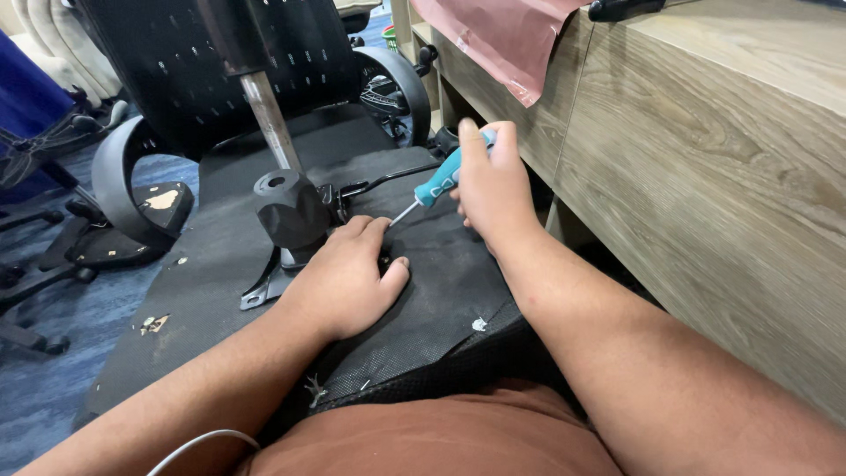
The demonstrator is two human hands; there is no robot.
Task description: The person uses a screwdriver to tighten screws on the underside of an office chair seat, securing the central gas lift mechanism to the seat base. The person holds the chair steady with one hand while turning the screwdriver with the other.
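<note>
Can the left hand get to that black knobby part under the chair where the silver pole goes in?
Probably yes. The left hand rests flat on the chair's underside, right beside the black column housing, and nothing lies between them. The right hand holds the teal screwdriver off to the other side.

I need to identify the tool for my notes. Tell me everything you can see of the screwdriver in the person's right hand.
The screwdriver has a teal, seemingly plastic handle with a dark mark on its side, and a thin bare metal shaft. The right hand grips the handle's upper end, thumb along it. It slants down and to the left, its tip hidden behind the fingers of the left hand, which rests flat on the black underside of the upturned chair seat.
</note>
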